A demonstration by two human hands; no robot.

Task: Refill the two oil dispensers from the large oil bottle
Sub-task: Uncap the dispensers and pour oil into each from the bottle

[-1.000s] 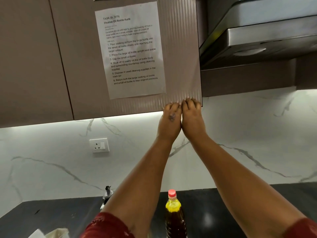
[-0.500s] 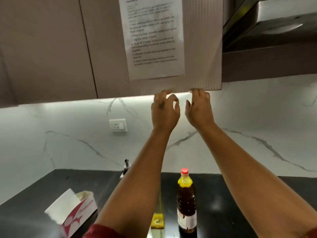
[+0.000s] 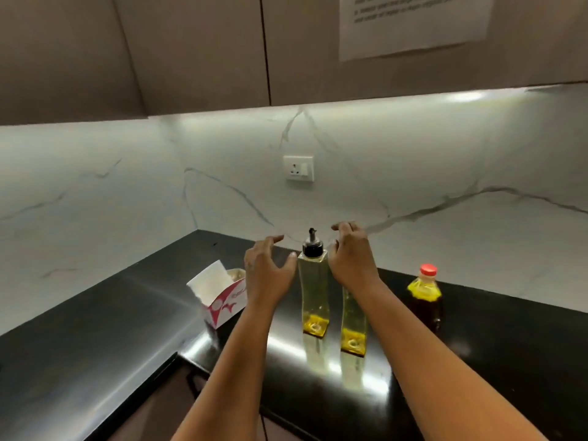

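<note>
On glossy black counter [image 3: 95, 361], waisted clear dispensers [image 3: 313, 294]

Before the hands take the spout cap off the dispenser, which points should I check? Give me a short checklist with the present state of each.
1. Left clear square oil dispenser upright: ok.
2. Its black spout cap on: ok.
3. Right clear square oil dispenser upright: ok; its top is hidden.
4. Left hand and right hand free, beside the cap: ok.
5. Large red-capped oil bottle closed, upright: ok.
6. Black counter dry: cannot tell.
</note>
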